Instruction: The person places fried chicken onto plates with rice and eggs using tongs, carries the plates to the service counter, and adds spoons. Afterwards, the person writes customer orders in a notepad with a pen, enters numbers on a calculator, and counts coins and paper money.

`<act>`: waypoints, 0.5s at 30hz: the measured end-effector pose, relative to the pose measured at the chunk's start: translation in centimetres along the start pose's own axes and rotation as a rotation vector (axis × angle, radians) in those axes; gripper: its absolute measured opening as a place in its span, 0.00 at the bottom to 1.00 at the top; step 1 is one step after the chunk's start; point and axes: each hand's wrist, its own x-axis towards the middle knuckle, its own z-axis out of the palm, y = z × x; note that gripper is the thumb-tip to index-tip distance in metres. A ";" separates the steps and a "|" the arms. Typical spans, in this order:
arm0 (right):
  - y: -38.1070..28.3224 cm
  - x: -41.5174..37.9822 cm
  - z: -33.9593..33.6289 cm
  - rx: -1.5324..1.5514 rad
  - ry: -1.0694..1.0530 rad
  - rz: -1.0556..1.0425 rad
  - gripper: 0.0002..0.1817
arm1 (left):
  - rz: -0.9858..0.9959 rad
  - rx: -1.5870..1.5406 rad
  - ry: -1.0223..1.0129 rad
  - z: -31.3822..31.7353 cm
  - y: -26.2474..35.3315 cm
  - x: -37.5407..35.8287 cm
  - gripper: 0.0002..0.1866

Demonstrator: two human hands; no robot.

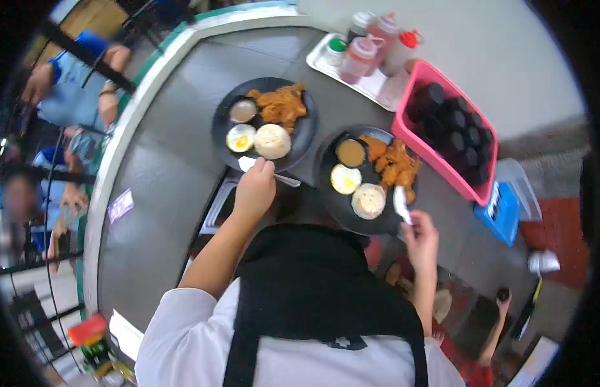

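My left hand (pixel 254 188) is closed on a white spoon (pixel 289 181) at the near rim of the left black plate (pixel 220 132). That plate carries sauced fried chicken (pixel 284 105), a rice mound (pixel 273 141), a fried egg (pixel 241 138) and a cup of brown sauce (pixel 243 110). On the right black plate (pixel 335 209) are chicken (pixel 398 165), rice (pixel 369 201), an egg (pixel 345 178) and a sauce cup (pixel 351 152). My right hand (pixel 421 237) pinches another white spoon (pixel 402 205), which overlaps the right plate's edge beside the chicken.
A pink basket (pixel 435 159) of black lidded cups stands at the right, near a white tray (pixel 320 64) with squeeze bottles (pixel 360 59). A blue container (pixel 500 213) sits beyond. Other people (pixel 87 77) are behind the railing at left; another person's hand (pixel 503 300) shows lower right.
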 end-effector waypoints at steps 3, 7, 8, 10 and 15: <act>-1.4 -2.4 2.8 -0.157 -0.144 -0.002 0.15 | -0.038 -0.080 -0.018 0.7 -0.5 1.0 0.07; -3.0 -3.2 7.4 -0.211 -0.171 -0.042 0.16 | -0.062 -0.076 -0.008 0.1 -0.7 1.1 0.08; -2.9 -3.0 8.3 -0.209 -0.175 -0.089 0.15 | -0.049 -0.058 0.009 0.2 -1.1 0.8 0.10; -2.7 -2.6 9.6 -0.295 -0.175 -0.161 0.15 | -0.056 -0.053 0.014 0.1 -1.4 0.4 0.12; -0.9 -2.3 10.3 -0.444 -0.130 -0.352 0.15 | -0.058 -0.100 0.142 0.7 -0.9 -0.4 0.14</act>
